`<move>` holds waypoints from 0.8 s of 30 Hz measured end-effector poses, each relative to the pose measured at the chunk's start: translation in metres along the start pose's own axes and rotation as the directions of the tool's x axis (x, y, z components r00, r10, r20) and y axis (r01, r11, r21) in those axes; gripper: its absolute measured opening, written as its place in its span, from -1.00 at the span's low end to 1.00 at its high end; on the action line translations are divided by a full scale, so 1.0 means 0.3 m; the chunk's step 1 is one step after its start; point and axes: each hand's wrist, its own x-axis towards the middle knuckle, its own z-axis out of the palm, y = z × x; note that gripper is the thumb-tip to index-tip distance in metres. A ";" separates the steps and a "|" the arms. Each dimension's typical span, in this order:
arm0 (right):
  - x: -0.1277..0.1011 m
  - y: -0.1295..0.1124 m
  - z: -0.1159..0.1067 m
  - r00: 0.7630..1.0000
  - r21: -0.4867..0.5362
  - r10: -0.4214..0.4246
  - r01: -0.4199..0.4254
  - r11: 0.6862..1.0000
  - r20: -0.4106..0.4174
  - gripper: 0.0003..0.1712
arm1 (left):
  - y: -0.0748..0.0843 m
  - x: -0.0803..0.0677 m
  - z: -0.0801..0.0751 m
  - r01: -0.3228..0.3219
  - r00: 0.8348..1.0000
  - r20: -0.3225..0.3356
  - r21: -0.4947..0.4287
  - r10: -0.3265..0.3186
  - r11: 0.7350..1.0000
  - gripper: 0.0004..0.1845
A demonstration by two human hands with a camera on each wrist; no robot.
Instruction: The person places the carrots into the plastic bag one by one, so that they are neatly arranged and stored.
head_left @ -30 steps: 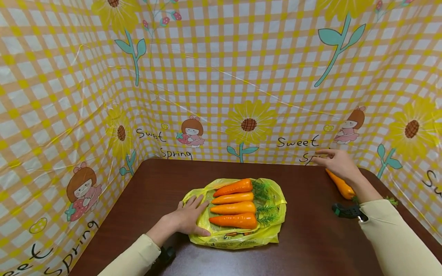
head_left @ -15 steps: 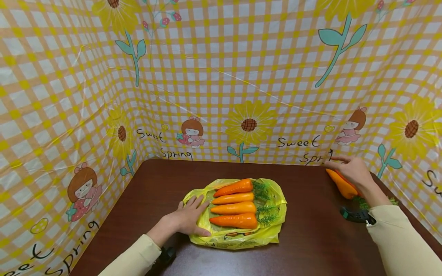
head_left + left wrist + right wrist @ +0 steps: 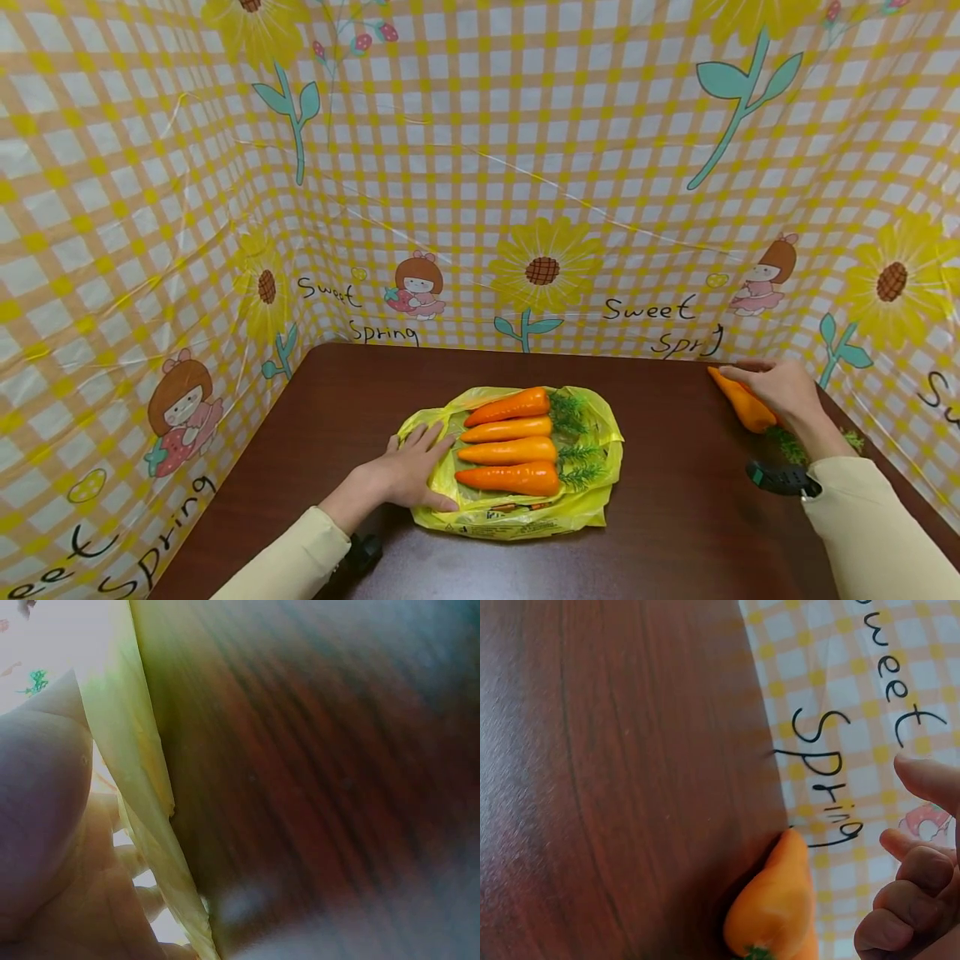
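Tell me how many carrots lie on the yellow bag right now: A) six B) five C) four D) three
C: the head view shows four carrots lying side by side on the yellow bag, which the left hand presses flat; a fifth carrot lies apart on the table by the right hand.

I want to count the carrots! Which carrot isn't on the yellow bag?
The carrot by the right hand, at the table's far right edge. The other four lie on the yellow bag.
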 end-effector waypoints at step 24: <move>-0.024 0.077 0.003 0.993 -0.196 0.117 -0.109 0.975 0.030 0.01 | 0.005 -0.002 -0.001 0.010 1.000 -0.005 0.018 -0.009 1.000 0.10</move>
